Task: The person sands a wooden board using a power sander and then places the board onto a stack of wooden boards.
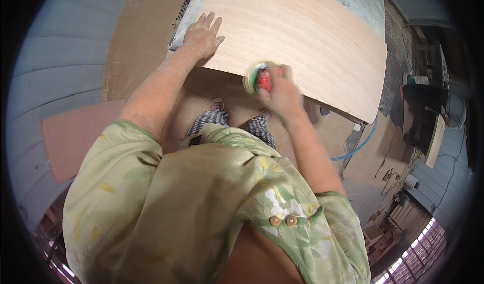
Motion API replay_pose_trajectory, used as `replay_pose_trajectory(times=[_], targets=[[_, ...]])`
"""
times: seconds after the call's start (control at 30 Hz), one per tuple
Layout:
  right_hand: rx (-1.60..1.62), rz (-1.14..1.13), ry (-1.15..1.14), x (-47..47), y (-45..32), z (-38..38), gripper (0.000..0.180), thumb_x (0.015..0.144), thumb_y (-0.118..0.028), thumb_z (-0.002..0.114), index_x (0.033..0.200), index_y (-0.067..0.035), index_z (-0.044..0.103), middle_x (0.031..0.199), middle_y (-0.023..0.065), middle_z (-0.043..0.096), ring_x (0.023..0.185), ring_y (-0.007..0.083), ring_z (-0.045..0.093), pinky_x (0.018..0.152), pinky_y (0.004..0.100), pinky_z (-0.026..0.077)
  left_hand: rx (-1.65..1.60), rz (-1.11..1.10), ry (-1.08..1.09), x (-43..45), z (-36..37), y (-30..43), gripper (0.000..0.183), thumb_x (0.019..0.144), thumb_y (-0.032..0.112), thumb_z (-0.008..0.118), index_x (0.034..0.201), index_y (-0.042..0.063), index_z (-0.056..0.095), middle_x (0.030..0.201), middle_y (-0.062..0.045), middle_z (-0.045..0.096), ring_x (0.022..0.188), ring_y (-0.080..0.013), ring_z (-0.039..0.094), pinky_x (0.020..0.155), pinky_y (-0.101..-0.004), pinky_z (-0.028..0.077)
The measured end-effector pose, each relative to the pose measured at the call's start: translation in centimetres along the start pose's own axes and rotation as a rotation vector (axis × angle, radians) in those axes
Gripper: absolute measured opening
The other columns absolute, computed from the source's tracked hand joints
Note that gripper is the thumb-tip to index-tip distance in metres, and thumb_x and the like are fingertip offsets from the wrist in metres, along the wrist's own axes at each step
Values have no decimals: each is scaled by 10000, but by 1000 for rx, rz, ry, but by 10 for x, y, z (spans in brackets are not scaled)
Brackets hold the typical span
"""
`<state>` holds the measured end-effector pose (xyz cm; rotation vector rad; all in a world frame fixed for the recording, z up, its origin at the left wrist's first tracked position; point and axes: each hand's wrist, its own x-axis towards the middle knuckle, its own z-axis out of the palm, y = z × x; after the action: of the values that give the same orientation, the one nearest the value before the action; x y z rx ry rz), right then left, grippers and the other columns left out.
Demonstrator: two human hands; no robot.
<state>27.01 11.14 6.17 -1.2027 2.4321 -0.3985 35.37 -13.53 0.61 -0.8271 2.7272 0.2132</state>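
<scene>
A large pale wooden panel [302,38] lies flat on a work table in front of me. My left hand [203,36] rests palm down on the panel's left end, fingers spread, holding nothing. At the panel's near edge, my right hand [281,89] grips a red and green round tool [263,79], blurred by motion, that looks like a palm sander. Its disc lies against the panel and partly overhangs the near edge. The grip of the fingers is partly blurred.
The table top [368,15], pale and stained, shows beyond the panel. A blue hose [355,153] curves below the panel's right corner. Brown sheets [145,46] cover floor at the left, beside a pinkish board [81,136]. Dark equipment [425,106] and a white container [416,80] stand at the right.
</scene>
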Motion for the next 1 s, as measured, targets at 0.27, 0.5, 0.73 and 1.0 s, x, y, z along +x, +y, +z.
replay_pose_trajectory(times=[0.27, 0.5, 0.73, 1.0], targets=[[48, 749, 382, -55, 176, -60, 723, 740, -354, 675, 1342, -70, 394, 1252, 253, 431, 1106, 401, 514, 956, 440, 441, 42, 23, -56, 22, -12, 35, 902, 847, 605, 527, 1467, 27, 221, 1541, -194, 137, 1421, -376, 132, 1148, -441, 185], [-9, 384, 121, -28, 92, -31, 647, 752, -342, 662, 1336, -192, 425, 1266, 130, 435, 1059, 350, 571, 877, 458, 496, 102, -28, -123, 46, -23, 54, 1004, 804, 645, 565, 1472, 5, 173, 1522, -256, 139, 1367, -501, 185, 1084, -522, 288], [-59, 838, 424, -95, 301, -92, 721, 718, -389, 685, 1315, -96, 405, 1229, 258, 462, 1057, 411, 553, 917, 463, 463, 137, -84, -181, 55, -35, 83, 1007, 830, 637, 543, 1452, -60, 169, 1507, -294, 122, 1366, -506, 176, 1112, -493, 254], [-28, 594, 372, -67, 239, -85, 651, 757, -323, 695, 1318, -151, 413, 1192, 171, 465, 1028, 370, 574, 861, 446, 500, 101, 7, -45, 100, -17, 192, 910, 888, 651, 392, 1479, 9, 137, 1534, -235, 88, 1395, -485, 61, 1126, -574, 136]])
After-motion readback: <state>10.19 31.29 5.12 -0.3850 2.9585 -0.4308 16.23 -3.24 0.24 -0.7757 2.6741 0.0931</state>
